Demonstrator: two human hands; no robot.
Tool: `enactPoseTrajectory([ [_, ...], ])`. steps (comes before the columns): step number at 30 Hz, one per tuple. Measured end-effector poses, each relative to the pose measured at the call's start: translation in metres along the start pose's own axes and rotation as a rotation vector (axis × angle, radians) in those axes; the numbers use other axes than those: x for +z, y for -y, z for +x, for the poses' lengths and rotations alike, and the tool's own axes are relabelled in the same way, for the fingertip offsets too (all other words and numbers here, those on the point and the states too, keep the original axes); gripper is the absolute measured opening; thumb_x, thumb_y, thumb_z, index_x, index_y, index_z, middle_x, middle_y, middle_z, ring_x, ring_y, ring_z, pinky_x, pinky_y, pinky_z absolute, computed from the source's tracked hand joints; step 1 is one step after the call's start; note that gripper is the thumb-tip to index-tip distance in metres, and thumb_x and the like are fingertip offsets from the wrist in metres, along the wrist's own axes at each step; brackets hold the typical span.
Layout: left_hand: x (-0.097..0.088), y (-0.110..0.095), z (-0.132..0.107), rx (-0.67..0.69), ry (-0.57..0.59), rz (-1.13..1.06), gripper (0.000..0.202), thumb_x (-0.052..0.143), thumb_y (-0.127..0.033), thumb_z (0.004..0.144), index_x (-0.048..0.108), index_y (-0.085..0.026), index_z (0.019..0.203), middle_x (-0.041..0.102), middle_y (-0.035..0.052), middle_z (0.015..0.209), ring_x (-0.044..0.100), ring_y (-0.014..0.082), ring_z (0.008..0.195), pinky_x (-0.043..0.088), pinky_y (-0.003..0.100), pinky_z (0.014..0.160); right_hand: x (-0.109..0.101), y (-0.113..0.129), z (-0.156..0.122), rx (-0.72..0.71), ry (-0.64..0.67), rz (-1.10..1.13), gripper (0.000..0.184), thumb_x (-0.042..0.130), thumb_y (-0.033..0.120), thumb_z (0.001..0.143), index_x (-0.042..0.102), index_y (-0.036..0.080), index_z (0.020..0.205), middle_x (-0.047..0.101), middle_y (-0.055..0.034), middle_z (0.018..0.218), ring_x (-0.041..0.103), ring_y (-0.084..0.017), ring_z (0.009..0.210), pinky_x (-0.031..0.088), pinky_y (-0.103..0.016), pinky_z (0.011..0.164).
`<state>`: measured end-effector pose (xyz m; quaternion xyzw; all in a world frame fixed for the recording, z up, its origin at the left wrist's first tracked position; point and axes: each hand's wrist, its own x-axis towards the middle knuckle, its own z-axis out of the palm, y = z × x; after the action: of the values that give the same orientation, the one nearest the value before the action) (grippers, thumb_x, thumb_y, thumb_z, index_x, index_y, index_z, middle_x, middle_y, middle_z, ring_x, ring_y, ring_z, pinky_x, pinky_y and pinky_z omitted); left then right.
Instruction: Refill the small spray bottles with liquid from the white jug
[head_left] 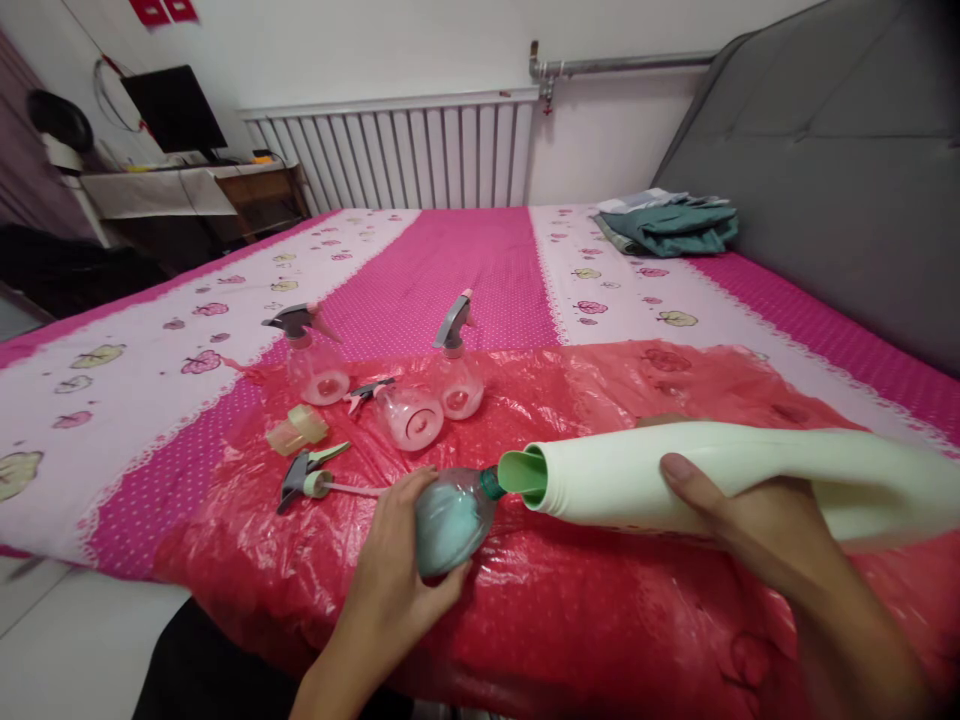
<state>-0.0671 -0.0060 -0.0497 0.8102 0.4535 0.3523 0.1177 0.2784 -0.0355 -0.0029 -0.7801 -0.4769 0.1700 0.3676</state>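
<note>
Green spout (517, 470) at the bottle collar (491, 483)

Head view. The left-hand grip (405, 560) is closed around the clear plastic bottle (454, 525), with fingers on the far side and thumb on the near side. The bottle is tilted above the red plastic sheet (585, 620); its long axis runs up and to the right, and its pale blue-green contents are visible through the wall.

The right-hand grip (757, 520) is wrapped around the pale green jug (630, 475), thumb uppermost. The jug lies nearly level, long axis across the view, base end beyond the right edge.

Key relation: the spout points left, directly at the collar. The 2 parts meet or sit just beside each other; contact cannot be confirmed. The bottle opening lies left of the right-hand grip, and the left-hand grip is nearer to it.

Surrounding items: a trigger sprayer (304, 480) lies left of the bottle, its dip tube (352, 489) reaching toward the left-hand fingers. A translucent cap (298, 430) lies just behind the sprayer. Beyond the bottle are 3 spray bottles (409, 418), the middle 1 on its side. No separate item is visible between spout and collar.
</note>
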Motion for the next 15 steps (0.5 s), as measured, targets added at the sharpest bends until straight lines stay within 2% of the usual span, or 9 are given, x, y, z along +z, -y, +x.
enactPoseTrajectory([
  [6,0.000,0.000,0.001,0.005,0.010,-0.010,0.073,0.069,-0.023,0.086,0.036,-0.029,0.150,0.059,0.0147,0.139,0.062,0.0405,0.127,0.056,0.064,0.106,-0.001,0.004,0.002,-0.005,0.007,0.006,0.088,0.053,0.100,0.066,0.075,0.022,0.101,0.066,-0.0061,0.120,0.060,-0.036,0.121,0.036,-0.061,0.123],
  [10,-0.001,0.001,0.000,-0.006,0.027,-0.016,0.074,0.069,-0.024,0.085,0.035,-0.029,0.150,0.058,0.0154,0.140,0.061,0.0407,0.127,0.056,0.065,0.107,-0.002,0.009,0.002,0.041,0.008,-0.002,0.091,0.053,0.099,0.061,0.077,0.024,0.106,0.067,-0.0055,0.119,0.060,-0.037,0.122,0.037,-0.061,0.122],
  [15,0.000,0.001,0.000,-0.002,0.021,-0.018,0.073,0.069,-0.023,0.086,0.035,-0.030,0.151,0.058,0.0141,0.140,0.061,0.0399,0.128,0.056,0.064,0.107,-0.001,0.007,0.002,0.029,0.014,-0.025,0.091,0.051,0.100,0.063,0.078,0.027,0.111,0.067,-0.0035,0.119,0.060,-0.037,0.122,0.037,-0.061,0.122],
])
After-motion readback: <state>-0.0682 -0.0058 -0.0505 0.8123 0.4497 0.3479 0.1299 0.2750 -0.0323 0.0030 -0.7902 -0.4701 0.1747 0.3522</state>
